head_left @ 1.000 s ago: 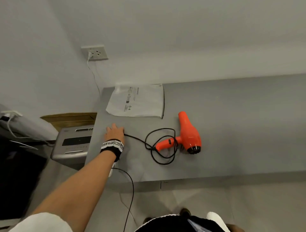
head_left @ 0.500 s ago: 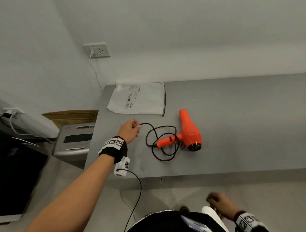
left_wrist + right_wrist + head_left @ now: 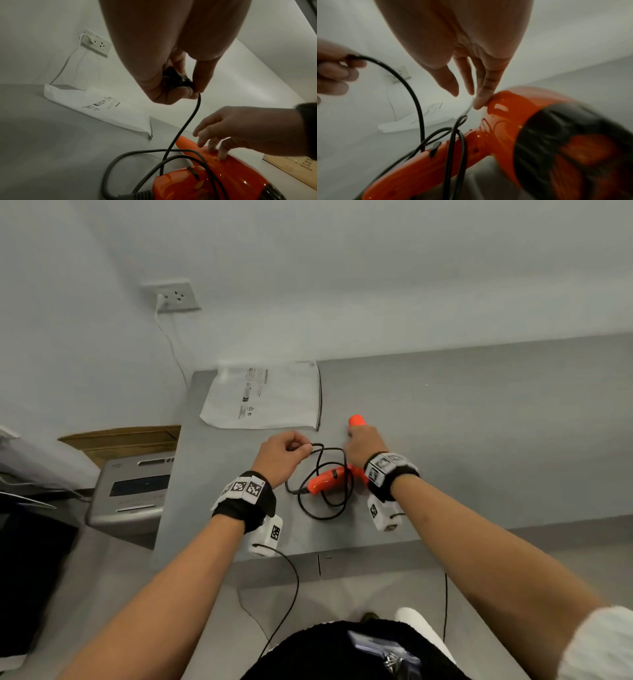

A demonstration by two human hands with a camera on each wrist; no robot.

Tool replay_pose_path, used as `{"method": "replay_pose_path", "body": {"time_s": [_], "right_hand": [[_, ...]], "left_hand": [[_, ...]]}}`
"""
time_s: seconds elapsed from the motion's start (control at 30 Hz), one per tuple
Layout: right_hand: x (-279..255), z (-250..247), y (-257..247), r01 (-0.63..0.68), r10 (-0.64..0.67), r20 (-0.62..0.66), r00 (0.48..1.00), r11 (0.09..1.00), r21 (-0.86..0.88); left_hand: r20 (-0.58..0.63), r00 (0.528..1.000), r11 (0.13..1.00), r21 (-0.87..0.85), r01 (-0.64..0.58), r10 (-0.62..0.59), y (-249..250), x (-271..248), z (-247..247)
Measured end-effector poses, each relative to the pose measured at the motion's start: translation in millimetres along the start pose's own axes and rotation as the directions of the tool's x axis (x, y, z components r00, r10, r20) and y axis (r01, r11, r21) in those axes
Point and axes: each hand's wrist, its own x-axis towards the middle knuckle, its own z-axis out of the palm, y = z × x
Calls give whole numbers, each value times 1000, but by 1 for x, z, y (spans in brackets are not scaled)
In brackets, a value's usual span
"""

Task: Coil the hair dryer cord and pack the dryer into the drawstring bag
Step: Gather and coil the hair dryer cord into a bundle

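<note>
An orange hair dryer point(image 3: 325, 481) lies on the grey table point(image 3: 479, 440), its black cord point(image 3: 322, 510) in loose loops over the handle. My left hand point(image 3: 291, 447) hovers left of the dryer and pinches the cord's black plug point(image 3: 176, 79) between thumb and curled fingers. My right hand point(image 3: 359, 440) lies over the dryer's barrel with its fingers nearly straight; its fingertips point(image 3: 479, 104) touch the orange shell point(image 3: 513, 121) without closing round it. The white drawstring bag point(image 3: 267, 397) lies flat behind the hands, near the table's back left corner.
A wall socket point(image 3: 174, 297) with a white cable plugged in sits above the bag. A grey machine point(image 3: 133, 491) and a cardboard box point(image 3: 123, 440) stand left of the table. The table stretches bare to the right. Black wrist-camera cables hang over the front edge.
My left hand lifted the plug end from the table's left part and carried it right, towards the dryer. My right hand rose from below the table edge onto the dryer's barrel.
</note>
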Motion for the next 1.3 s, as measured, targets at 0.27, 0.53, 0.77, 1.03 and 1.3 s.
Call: {"method": "replay_pose_path", "body": {"time_s": [0.27,0.53,0.77,1.03,1.3], "right_hand": [[15,23,-15,43,-23,174,984,993,-110],[-17,-4,-37,241,-323,155,934,886,396],[-27,-8,-24,142,-240,98,966,806,574],[-25,23,-12,158,-193,102,976,947,278],[-4,2,12,-58,64,-31,997,983,175]], "left_hand": [[2,998,998,-18,61,-61,-14,-10,-6],[52,994,980,179,82,-92,-31,-13,-8],[-11,999,972,229,47,-46,-21,-12,-1],[-49,998,989,145,-26,34,-12,-20,-5],[-143,980,989,-64,131,-139,-28,-30,-34]]}}
